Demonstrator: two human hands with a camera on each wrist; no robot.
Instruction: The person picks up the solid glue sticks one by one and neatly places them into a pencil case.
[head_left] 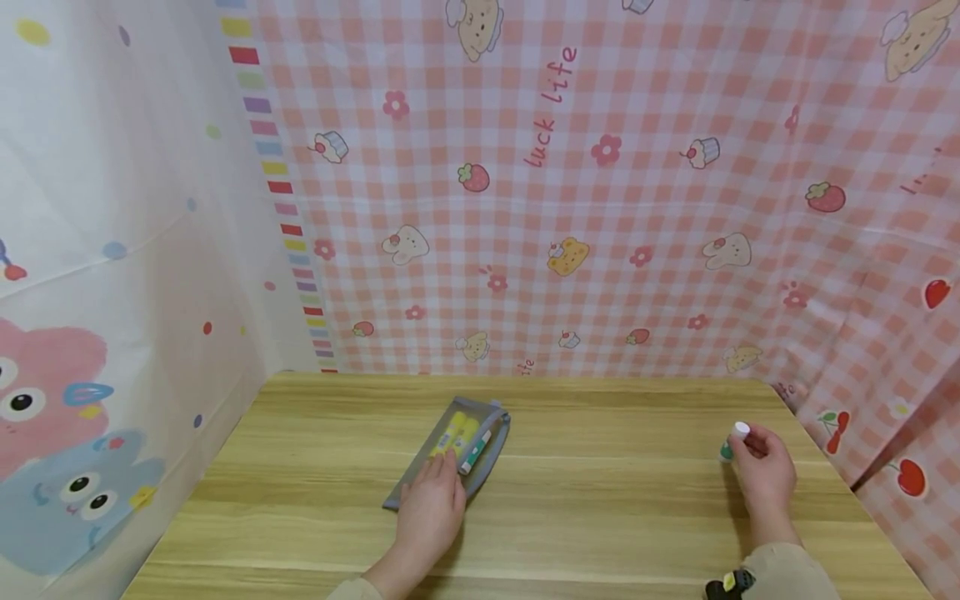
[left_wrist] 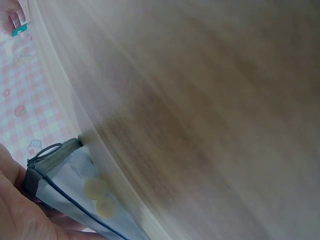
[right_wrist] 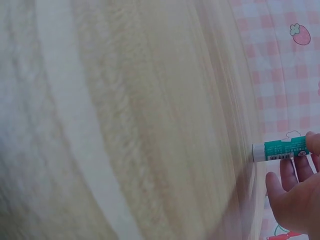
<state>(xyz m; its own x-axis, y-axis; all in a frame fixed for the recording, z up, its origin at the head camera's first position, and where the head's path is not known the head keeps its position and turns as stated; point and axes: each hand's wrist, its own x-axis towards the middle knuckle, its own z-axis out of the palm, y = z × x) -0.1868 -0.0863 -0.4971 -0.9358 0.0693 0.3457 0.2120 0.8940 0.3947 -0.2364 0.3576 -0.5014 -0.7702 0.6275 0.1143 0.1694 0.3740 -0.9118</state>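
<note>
On the left part of the table lies a grey mesh zip pouch (head_left: 420, 465). Through its mesh show yellow tubes (head_left: 459, 428) and a green-and-white stick (head_left: 476, 452). My left hand (head_left: 431, 508) rests on the pouch's near part with its fingers extended and covers some of it. In the left wrist view the pouch's zip (left_wrist: 75, 202) runs beside that hand. Far to the right, my right hand (head_left: 768, 479) pinches a green glue stick (right_wrist: 285, 148) with white ends between thumb and fingers. The glue stick stands about upright, its lower end right at the tabletop.
The wood-grain table (head_left: 600, 500) extends between the two hands. Behind it hangs a pink checked curtain (head_left: 570, 208) with cartoon prints, and a white printed curtain (head_left: 187, 275) borders the left side. A small black device (head_left: 729, 583) sits at the right wrist.
</note>
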